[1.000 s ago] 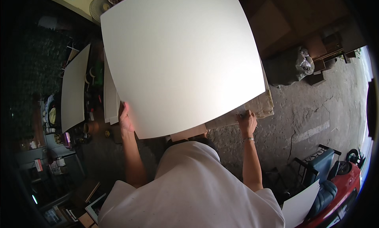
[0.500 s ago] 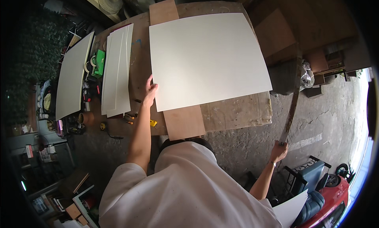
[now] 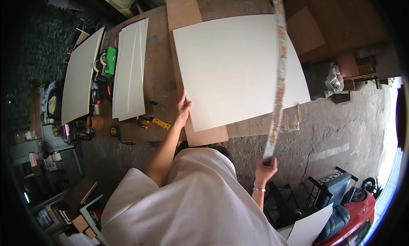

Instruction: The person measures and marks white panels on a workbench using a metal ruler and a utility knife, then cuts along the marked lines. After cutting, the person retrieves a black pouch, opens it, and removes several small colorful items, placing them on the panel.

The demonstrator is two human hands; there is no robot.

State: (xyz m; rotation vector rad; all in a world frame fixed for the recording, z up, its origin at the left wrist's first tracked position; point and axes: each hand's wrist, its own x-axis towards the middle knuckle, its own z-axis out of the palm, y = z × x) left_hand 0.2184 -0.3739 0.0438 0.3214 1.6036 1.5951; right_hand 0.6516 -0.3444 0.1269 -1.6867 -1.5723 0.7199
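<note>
As a long stained strip (image 3: pixel 280 63) slants in front of a white board (image 3: pixel 230 67), a person's right hand (image 3: pixel 266 170) grips the strip's lower end, fingers curled closed. The left hand (image 3: pixel 183 114) meets the board's left edge; whether it pinches cannot be told. The board lies over a brown panel (image 3: pixel 207 136) on a worktable (image 3: pixel 159 75), right of narrower white sheets (image 3: pixel 130 71).

Worn strip (image 3: pixel 281 54) over white board (image 3: pixel 232 71)

Sheet (image 3: pixel 230 71) is super smooth, matt. Strip (image 3: pixel 280 67) looks like blotchy metal. Board (image 3: pixel 208 136) at near edge of table (image 3: pixel 159 84): matt wood. Floor (image 3: pixel 332 131) looks like rough concrete.
</note>
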